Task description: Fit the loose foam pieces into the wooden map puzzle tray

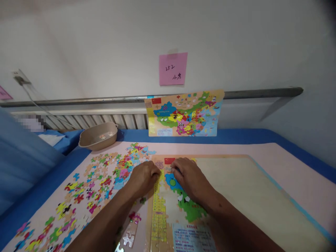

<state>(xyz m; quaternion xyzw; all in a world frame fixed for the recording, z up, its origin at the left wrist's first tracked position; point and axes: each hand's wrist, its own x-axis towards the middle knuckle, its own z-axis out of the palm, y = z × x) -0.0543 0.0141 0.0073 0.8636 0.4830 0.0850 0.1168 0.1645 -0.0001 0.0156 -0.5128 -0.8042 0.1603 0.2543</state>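
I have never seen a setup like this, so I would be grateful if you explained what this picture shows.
There is no machine here: these are a person's two bare hands, seen by a camera worn on the head, looking forward and down. On the pink surface lies a partly filled puzzle board, with loose pieces scattered to its left. Beyond them, a beige basin contains a few more. A printed map stands behind the board. The left hand is at the board's left border; the right hand is over the assembled part, near the red flag. Whether either holds a piece is hidden.
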